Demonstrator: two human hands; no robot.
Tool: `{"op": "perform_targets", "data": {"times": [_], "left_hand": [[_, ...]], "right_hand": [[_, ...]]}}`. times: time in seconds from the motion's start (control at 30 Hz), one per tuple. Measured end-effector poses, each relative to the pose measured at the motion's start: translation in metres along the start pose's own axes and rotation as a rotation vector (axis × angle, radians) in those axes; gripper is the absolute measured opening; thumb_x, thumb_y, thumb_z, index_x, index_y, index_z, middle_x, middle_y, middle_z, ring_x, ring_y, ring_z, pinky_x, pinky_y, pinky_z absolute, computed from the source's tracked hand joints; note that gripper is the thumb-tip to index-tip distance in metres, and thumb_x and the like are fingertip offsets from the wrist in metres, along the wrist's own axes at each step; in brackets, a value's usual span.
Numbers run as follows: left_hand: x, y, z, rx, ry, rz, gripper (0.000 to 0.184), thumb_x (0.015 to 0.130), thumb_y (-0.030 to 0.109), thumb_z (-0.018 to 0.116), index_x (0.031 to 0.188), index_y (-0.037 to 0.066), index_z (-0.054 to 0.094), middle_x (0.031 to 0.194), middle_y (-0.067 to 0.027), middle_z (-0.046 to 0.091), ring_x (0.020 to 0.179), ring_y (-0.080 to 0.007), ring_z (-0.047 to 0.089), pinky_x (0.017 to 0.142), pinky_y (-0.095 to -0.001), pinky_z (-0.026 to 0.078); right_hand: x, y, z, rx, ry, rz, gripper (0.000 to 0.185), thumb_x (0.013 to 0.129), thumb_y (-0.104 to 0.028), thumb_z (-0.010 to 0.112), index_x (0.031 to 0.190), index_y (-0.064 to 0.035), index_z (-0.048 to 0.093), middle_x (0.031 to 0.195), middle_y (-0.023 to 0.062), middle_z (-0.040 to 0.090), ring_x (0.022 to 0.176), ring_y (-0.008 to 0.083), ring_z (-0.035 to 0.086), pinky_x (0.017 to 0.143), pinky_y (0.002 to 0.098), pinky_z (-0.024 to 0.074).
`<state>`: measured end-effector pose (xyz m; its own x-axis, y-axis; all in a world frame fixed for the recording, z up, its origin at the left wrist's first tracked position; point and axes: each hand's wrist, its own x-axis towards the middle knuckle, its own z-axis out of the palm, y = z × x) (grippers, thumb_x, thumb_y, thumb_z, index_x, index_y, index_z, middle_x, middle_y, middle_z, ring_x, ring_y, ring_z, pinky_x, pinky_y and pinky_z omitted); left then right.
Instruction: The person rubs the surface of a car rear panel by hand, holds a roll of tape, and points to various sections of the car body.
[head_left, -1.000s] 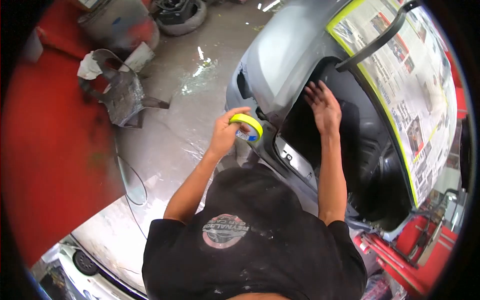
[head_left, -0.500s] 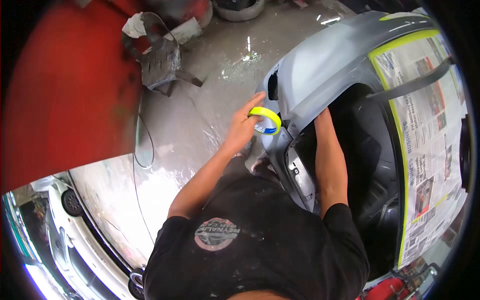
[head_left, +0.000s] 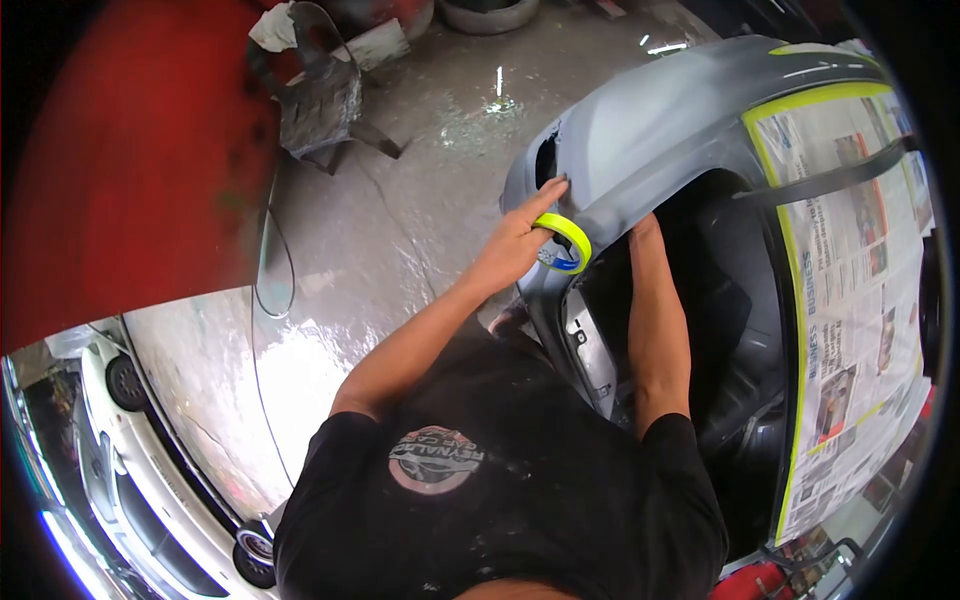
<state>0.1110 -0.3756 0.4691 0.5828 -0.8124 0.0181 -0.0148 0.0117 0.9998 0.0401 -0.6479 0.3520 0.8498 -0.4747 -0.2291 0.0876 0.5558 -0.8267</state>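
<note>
My left hand (head_left: 528, 232) holds a roll of yellow masking tape (head_left: 573, 236), hooked over the thumb, with blue print inside its core. Its fingers reach out to the grey car body panel (head_left: 640, 135), beside a dark lamp-shaped opening (head_left: 546, 158). The fingertips appear to touch the panel. My right hand (head_left: 646, 226) reaches inside the dark trunk opening (head_left: 710, 300), up under the panel's edge. Its fingers are hidden there.
Newspaper (head_left: 850, 260) edged with yellow tape covers the rear window, and a dark curved bar (head_left: 830, 180) crosses it. On the left are a red panel (head_left: 130, 180), a worn chair (head_left: 325, 110), a cable (head_left: 262, 370) on the floor and a white car (head_left: 160, 470).
My left hand has moved right with the tape roll, its fingers now over the panel beside the opening. My right hand stays under the edge. The whole view has shifted slightly.
</note>
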Motion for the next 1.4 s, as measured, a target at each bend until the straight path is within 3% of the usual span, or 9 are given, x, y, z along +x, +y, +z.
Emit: {"op": "perform_targets", "data": {"times": [0.37, 0.57, 0.67, 0.77, 0.87, 0.97, 1.17, 1.27, 1.4], "left_hand": [[-0.019, -0.026, -0.001, -0.088, 0.019, -0.100, 0.064, 0.087, -0.004, 0.050, 0.150, 0.005, 0.047, 0.156, -0.0143, 0.046, 0.143, -0.0229, 0.043, 0.117, -0.0331, 0.031], [-0.070, -0.068, -0.042, 0.104, 0.082, -0.406, 0.066, 0.086, -0.001, 0.051, 0.150, 0.011, 0.049, 0.138, -0.0104, 0.061, 0.116, -0.0190, 0.060, 0.095, -0.0296, 0.048], [-0.114, -0.154, -0.069, 0.161, 0.249, -0.357, 0.061, 0.087, 0.002, 0.053, 0.148, 0.012, 0.052, 0.135, -0.0097, 0.063, 0.107, -0.0177, 0.063, 0.084, -0.0288, 0.053], [-0.147, -0.175, -0.085, 0.129, 0.329, -0.497, 0.051, 0.088, 0.007, 0.053, 0.139, 0.003, 0.057, 0.136, -0.0217, 0.061, 0.126, -0.0339, 0.058, 0.107, -0.0382, 0.043], [-0.173, -0.193, -0.095, 0.204, 0.331, -0.493, 0.049, 0.088, 0.009, 0.056, 0.136, 0.000, 0.058, 0.134, -0.0229, 0.062, 0.127, -0.0360, 0.057, 0.109, -0.0397, 0.043], [-0.191, -0.227, -0.103, 0.395, 0.270, -0.468, 0.053, 0.086, 0.009, 0.059, 0.140, 0.009, 0.059, 0.126, -0.0141, 0.067, 0.100, -0.0232, 0.067, 0.079, -0.0343, 0.057], [-0.213, -0.243, -0.108, 0.496, 0.244, -0.463, 0.052, 0.087, 0.011, 0.058, 0.139, 0.007, 0.059, 0.119, -0.0168, 0.069, 0.095, -0.0243, 0.068, 0.072, -0.0361, 0.056], [-0.213, -0.222, -0.108, 0.285, 0.312, -0.645, 0.043, 0.090, 0.011, 0.056, 0.131, -0.003, 0.060, 0.129, -0.0254, 0.064, 0.122, -0.0412, 0.059, 0.106, -0.0418, 0.046], [-0.227, -0.227, -0.113, 0.300, 0.349, -0.632, 0.043, 0.091, 0.012, 0.056, 0.132, 0.000, 0.061, 0.123, -0.0256, 0.066, 0.116, -0.0383, 0.063, 0.101, -0.0420, 0.048]], "right_hand": [[0.008, -0.002, -0.002, -0.052, -0.034, 0.010, 0.038, 0.095, -0.018, 0.066, 0.128, 0.0000, 0.060, 0.117, 0.0101, 0.067, 0.102, 0.0228, 0.065, 0.086, 0.0386, 0.0558], [0.001, 0.003, -0.003, -0.067, -0.051, 0.012, 0.037, 0.096, -0.019, 0.066, 0.127, -0.0001, 0.061, 0.116, 0.0097, 0.067, 0.102, 0.0223, 0.065, 0.086, 0.0378, 0.0555], [0.000, 0.003, -0.006, -0.074, -0.064, 0.012, 0.036, 0.096, -0.019, 0.066, 0.126, -0.0001, 0.061, 0.116, 0.0095, 0.067, 0.102, 0.0221, 0.065, 0.086, 0.0375, 0.0554], [0.000, 0.004, -0.008, -0.080, -0.080, 0.014, 0.036, 0.096, -0.019, 0.066, 0.126, -0.0002, 0.061, 0.115, 0.0094, 0.067, 0.102, 0.0219, 0.064, 0.085, 0.0371, 0.0552], [-0.002, 0.006, -0.013, -0.094, -0.103, 0.016, 0.035, 0.096, -0.019, 0.066, 0.126, -0.0002, 0.062, 0.115, 0.0092, 0.067, 0.102, 0.0217, 0.064, 0.085, 0.0367, 0.0551], [-0.006, 0.010, -0.020, -0.114, -0.132, 0.018, 0.035, 0.096, -0.019, 0.066, 0.125, -0.0002, 0.062, 0.115, 0.0090, 0.067, 0.102, 0.0214, 0.064, 0.085, 0.0363, 0.0549], [-0.022, 0.026, -0.040, -0.129, -0.210, 0.009, 0.034, 0.096, -0.019, 0.066, 0.124, -0.0003, 0.062, 0.114, 0.0086, 0.067, 0.102, 0.0210, 0.064, 0.085, 0.0356, 0.0546], [-0.025, 0.027, -0.042, -0.207, -0.229, -0.001, 0.034, 0.095, -0.018, 0.067, 0.124, -0.0006, 0.063, 0.114, 0.0083, 0.067, 0.101, 0.0204, 0.064, 0.084, 0.0352, 0.0547], [-0.029, 0.020, -0.032, -0.193, -0.209, 0.038, 0.034, 0.093, -0.016, 0.070, 0.123, -0.0015, 0.063, 0.113, 0.0076, 0.066, 0.099, 0.0188, 0.063, 0.083, 0.0350, 0.0551]]}}
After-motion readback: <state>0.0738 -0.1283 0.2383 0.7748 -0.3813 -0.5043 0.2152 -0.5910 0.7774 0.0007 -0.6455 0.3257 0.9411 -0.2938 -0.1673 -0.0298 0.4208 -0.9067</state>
